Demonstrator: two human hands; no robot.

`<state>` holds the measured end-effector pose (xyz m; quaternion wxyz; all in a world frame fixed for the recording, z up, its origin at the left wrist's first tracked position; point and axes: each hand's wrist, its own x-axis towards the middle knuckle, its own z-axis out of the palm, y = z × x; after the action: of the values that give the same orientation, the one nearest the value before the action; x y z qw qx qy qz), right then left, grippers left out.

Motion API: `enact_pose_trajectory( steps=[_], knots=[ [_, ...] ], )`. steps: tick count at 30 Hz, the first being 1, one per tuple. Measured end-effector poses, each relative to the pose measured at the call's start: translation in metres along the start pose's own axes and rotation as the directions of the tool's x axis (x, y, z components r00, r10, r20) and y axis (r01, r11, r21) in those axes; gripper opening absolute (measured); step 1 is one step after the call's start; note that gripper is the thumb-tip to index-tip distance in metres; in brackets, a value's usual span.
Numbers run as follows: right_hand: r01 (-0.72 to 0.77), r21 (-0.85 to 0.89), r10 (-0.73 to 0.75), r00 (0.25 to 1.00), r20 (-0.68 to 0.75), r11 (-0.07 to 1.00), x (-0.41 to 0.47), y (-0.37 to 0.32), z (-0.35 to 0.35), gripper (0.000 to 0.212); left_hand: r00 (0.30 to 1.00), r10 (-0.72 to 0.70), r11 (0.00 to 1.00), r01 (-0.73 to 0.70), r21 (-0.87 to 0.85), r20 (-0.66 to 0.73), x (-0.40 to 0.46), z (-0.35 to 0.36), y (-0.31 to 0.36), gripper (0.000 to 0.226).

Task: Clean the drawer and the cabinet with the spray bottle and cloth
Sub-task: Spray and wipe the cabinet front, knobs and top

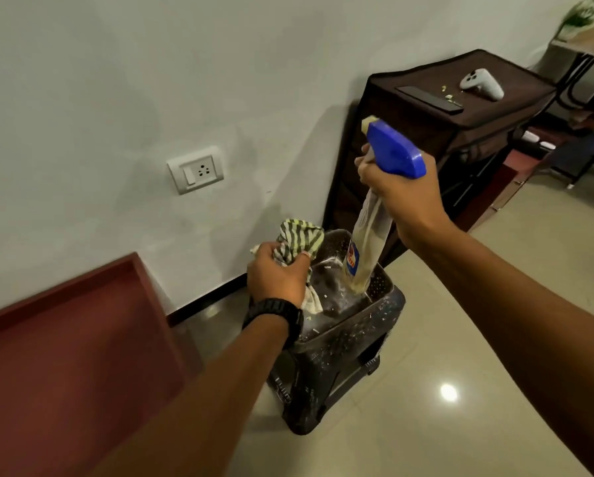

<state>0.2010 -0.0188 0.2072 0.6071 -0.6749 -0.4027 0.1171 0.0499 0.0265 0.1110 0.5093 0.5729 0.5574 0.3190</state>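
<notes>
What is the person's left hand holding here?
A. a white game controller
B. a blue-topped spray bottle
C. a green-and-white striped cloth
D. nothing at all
C: the left hand, the one with the black wristwatch, is bunched around the striped cloth above the dark plastic stool, while the right hand grips the spray bottle.

Hands: two were in view, a left hand (277,277) and a right hand (404,191).
Spray bottles: one clear plastic, blue-headed spray bottle (374,215).
Cloths: one green-and-white striped cloth (299,239).
Stools: one dark speckled plastic stool (336,346).
Cabinets: one brown fabric-covered cabinet (436,132), at two o'clock.
Controllers: one white game controller (481,85).
Wall sockets: one white wall socket (195,170), at ten o'clock.
</notes>
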Motion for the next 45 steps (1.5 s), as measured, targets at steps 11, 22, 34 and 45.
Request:
enact_pose_trajectory(
  steps=[11,22,34,45],
  knots=[
    [-0.116,0.109,0.104,0.989,0.108,0.987,0.019,0.110,-0.005,0.016,0.966,-0.253,0.926,0.260,0.274,-0.058,0.019,0.074,-0.055,0.026],
    [-0.159,0.165,0.124,0.970,0.207,0.973,0.011,0.135,0.008,0.033,0.906,-0.414,0.854,0.419,0.308,-0.087,0.039,0.093,-0.077,0.046],
    [-0.268,0.081,0.237,0.933,0.272,0.960,-0.002,0.152,-0.003,0.032,0.891,-0.454,0.796,0.417,0.439,-0.023,0.042,0.099,-0.095,0.058],
    [-0.294,-0.039,0.296,0.932,0.210,0.955,-0.017,0.152,-0.007,0.035,0.854,-0.518,0.759,0.429,0.491,0.055,0.039,0.100,-0.089,0.073]
  ],
)
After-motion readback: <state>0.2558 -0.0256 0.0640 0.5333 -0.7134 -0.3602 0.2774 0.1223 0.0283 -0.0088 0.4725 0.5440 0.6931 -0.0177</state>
